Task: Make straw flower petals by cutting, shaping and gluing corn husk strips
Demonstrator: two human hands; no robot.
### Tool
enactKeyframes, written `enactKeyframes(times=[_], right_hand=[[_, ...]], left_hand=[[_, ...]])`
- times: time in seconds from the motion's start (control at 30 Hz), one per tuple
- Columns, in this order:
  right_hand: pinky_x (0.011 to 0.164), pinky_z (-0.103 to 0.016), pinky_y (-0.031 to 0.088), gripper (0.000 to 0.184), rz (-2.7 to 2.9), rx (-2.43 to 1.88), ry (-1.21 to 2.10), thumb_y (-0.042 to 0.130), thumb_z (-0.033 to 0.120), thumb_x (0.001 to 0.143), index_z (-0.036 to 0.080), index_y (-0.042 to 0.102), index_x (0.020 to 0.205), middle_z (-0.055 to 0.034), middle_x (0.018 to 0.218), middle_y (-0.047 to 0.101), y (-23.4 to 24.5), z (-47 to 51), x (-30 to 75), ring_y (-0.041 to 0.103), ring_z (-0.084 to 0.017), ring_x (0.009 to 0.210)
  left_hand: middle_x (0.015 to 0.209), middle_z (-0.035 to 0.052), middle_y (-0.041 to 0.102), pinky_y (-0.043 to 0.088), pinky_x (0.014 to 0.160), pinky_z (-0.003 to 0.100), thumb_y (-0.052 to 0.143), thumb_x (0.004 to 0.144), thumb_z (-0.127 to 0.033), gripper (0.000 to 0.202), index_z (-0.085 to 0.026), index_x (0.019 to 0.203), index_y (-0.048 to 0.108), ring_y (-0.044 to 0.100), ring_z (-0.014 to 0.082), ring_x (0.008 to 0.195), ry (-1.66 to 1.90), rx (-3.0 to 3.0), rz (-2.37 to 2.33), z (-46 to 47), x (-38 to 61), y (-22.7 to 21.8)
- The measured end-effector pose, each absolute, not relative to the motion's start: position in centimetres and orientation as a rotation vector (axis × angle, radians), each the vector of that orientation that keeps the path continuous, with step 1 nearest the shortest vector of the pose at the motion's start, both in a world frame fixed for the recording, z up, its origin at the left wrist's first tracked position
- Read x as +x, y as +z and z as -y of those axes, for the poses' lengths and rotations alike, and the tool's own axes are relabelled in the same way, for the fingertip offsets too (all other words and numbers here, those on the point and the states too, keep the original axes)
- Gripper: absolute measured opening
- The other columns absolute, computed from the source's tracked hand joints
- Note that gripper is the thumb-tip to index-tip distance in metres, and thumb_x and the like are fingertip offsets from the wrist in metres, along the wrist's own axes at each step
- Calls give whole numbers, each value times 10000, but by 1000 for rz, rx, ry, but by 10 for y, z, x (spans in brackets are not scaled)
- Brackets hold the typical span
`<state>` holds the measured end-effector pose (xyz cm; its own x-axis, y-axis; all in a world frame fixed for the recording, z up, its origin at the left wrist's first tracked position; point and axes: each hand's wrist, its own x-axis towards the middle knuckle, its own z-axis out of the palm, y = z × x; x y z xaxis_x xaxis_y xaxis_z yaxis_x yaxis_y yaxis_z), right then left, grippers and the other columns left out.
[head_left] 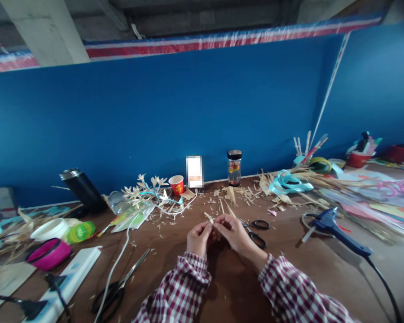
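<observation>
Your two hands meet over the middle of the desk [175, 244], the forearms converging from the lower edge of the view in checked sleeves [183, 285]. Your left hand [198, 238] rises steeply from its gathered cuff, the back of the hand turned outward, the thumb laid along the near side and the fingers curled inward. Your right hand [234, 234] enters at a lower slant from the right, the wrist almost straight, the back of the hand uppermost and the index finger bent down toward the thumb. The fingers of both hands are closed in a pinch on a small pale strip [208, 216], one end of which projects up and to the left beyond the fingertips; the rest is hidden by your grasp. Just beside your right hand lie scissors [260, 224], their black handles to the right. Beyond both hands, pale scraps [247, 195] are strewn before a lidded jar [234, 169]. A red cup [177, 185] stands left of the jar, next to white flowers [148, 190]. Well apart, on the right, rests a blue glue gun [341, 233].
</observation>
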<state>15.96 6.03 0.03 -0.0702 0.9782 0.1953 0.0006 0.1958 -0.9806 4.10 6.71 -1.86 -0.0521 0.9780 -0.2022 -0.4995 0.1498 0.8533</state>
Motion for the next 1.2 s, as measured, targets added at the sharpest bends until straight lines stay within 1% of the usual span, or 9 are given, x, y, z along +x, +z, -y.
enactKeyframes(times=[0.27, 0.4, 0.57, 0.73, 0.9, 1.0, 1.1, 1.2], right_hand=[[538, -228, 425, 214, 1333, -1010, 1159, 601, 372, 731, 165, 548, 725, 21, 607, 541, -3, -62, 159, 494, -104, 550], [525, -216, 407, 185, 1373, -1042, 1087, 591, 342, 738, 163, 545, 724, 25, 608, 532, -4, -63, 160, 482, -99, 549], [534, -215, 409, 124, 1416, -1101, 984, 558, 281, 747, 162, 544, 713, 23, 612, 541, -2, -62, 160, 490, -104, 559], [524, -213, 411, 114, 1433, -1136, 950, 546, 270, 755, 163, 540, 713, 18, 612, 551, -6, -61, 160, 502, -110, 555], [532, -217, 409, 107, 1453, -1167, 911, 536, 257, 759, 158, 541, 720, 7, 624, 564, -6, -61, 161, 509, -118, 566], [539, -218, 405, 98, 1470, -1199, 874, 536, 240, 749, 154, 541, 702, 5, 620, 556, -5, -60, 161, 500, -119, 573], [531, -217, 401, 91, 1480, -1215, 867, 527, 230, 745, 154, 539, 696, 7, 613, 550, -3, -60, 160, 496, -119, 566], [521, -215, 391, 96, 1486, -1230, 857, 522, 228, 742, 155, 533, 680, 12, 596, 536, -1, -59, 159, 482, -113, 548]], left_hand=[[508, 17, 644, 509, 520, 216, 814, 456, -332, 339, -102, 675, 693, 581, 98, 476, 1320, 627, -922, -67, 42, -18], [533, 27, 662, 519, 539, 222, 819, 447, -324, 338, -104, 673, 697, 596, 105, 492, 1322, 610, -928, -67, 41, -19], [593, 54, 691, 528, 562, 243, 809, 478, -313, 323, -98, 697, 707, 622, 131, 529, 1309, 634, -902, -65, 42, -18], [594, 56, 692, 524, 544, 240, 805, 484, -313, 313, -101, 696, 715, 616, 130, 520, 1318, 642, -923, -64, 44, -16], [544, 45, 668, 508, 508, 218, 809, 466, -331, 306, -102, 639, 702, 597, 118, 491, 1338, 633, -944, -63, 45, -17], [543, 38, 667, 512, 514, 218, 812, 455, -336, 310, -101, 619, 694, 592, 111, 484, 1339, 625, -947, -63, 45, -16], [549, 35, 671, 516, 522, 226, 818, 442, -325, 317, -103, 628, 691, 600, 119, 489, 1337, 624, -955, -62, 45, -15], [542, 31, 665, 506, 497, 217, 816, 447, -328, 329, -103, 652, 689, 594, 116, 475, 1319, 642, -1001, -62, 45, -16]])
